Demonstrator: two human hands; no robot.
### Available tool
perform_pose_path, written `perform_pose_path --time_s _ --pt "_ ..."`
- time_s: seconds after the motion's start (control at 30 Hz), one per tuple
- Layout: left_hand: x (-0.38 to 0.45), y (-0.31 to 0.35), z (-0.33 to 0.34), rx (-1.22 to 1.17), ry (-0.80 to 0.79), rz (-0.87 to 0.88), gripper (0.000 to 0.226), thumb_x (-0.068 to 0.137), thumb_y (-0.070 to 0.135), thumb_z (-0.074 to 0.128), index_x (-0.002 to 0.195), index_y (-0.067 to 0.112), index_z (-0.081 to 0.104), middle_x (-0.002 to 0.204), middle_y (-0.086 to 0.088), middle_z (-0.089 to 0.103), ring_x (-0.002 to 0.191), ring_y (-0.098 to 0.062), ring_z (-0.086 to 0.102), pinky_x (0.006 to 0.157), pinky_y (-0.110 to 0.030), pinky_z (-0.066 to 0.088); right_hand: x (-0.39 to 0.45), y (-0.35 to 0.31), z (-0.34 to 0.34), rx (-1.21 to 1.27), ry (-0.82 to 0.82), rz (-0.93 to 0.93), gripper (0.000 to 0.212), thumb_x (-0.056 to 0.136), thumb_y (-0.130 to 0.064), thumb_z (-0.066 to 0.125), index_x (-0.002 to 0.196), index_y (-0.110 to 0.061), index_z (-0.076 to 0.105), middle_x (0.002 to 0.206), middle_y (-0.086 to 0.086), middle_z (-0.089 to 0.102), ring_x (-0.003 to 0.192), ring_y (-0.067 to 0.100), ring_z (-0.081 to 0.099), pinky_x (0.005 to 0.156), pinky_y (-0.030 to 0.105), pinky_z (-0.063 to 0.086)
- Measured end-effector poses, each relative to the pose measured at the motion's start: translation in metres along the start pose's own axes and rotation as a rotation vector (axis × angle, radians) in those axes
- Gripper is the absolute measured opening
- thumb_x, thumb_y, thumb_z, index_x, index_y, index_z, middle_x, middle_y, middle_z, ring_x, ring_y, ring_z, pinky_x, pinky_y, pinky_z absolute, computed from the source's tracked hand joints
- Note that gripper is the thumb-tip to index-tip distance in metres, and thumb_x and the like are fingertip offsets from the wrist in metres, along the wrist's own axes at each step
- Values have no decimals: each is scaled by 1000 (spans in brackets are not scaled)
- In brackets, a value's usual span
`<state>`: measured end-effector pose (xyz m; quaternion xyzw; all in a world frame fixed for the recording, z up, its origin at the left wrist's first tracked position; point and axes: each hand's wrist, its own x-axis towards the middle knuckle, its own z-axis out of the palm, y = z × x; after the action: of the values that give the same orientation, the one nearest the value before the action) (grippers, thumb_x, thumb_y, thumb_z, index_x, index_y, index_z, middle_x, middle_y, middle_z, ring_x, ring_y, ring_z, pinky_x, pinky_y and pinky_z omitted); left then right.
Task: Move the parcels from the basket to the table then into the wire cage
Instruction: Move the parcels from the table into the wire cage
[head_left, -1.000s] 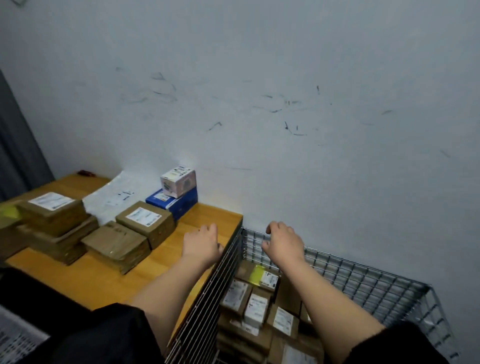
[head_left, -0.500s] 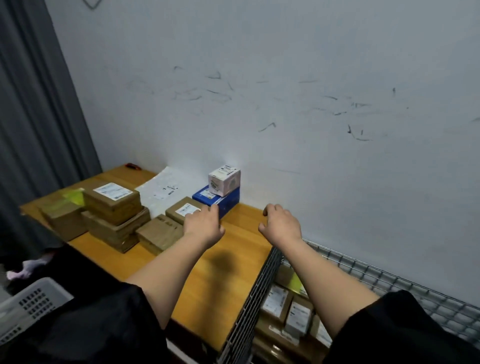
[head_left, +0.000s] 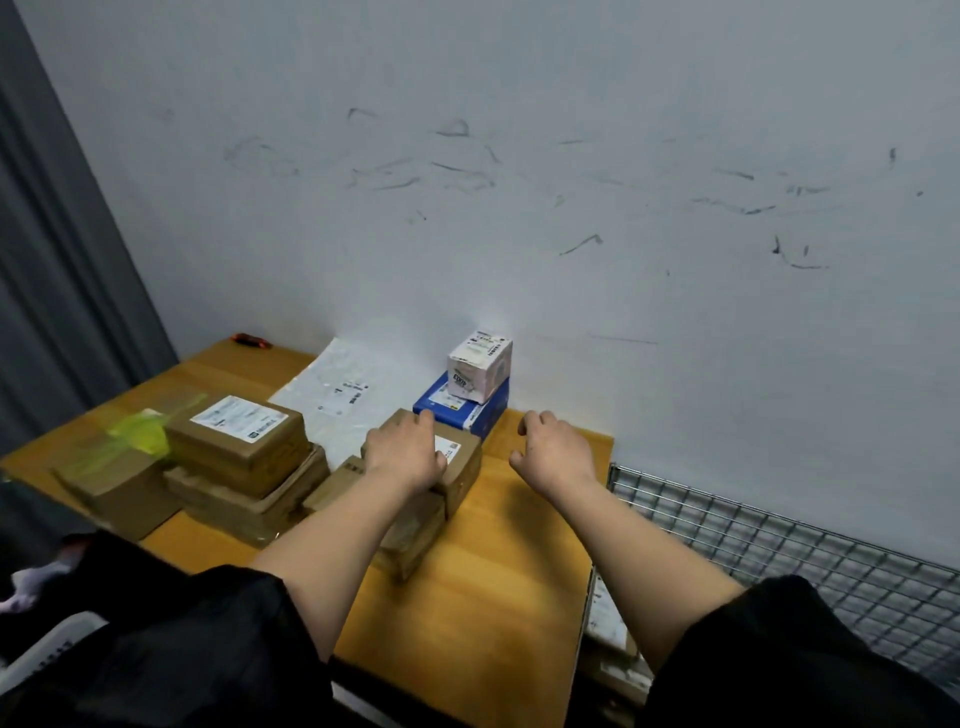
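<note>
Both hands reach: left hand (head_left: 405, 452) rests flat on the brown parcel (head_left: 457, 467); right hand (head_left: 556, 449) hovers beside, loosely curled, empty. Rigid, probably light carton; grip opposite side faces.

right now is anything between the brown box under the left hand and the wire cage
Nothing visible blocks it. The left hand rests on the brown box; bare table runs from there to the wire cage. Only the empty right hand hovers over that stretch.

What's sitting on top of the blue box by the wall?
A small white box sits on the blue box. Whatever lies behind them against the wall is hidden.
</note>
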<state>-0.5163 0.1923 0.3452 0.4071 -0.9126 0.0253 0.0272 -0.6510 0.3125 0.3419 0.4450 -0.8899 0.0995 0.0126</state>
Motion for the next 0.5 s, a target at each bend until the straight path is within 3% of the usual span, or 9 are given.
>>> perform_pose_path --time_s 0.37,0.5 --pt "40 7 2 -1 -7 -52 42 91 36 45 127 15 40 126 -9 53 113 -28 54 85 -37 42 50 7 -3 26 4 -32 38 92 -31 50 126 -13 48 127 10 52 113 29 53 85 38 46" --pt "58 9 4 -107 -29 -83 45 92 42 46 128 16 42 126 -9 54 111 -27 55 85 -37 46 70 10 1 81 -19 7 40 93 -34 50 129 -16 48 128 8 53 114 28 53 85 38 46"
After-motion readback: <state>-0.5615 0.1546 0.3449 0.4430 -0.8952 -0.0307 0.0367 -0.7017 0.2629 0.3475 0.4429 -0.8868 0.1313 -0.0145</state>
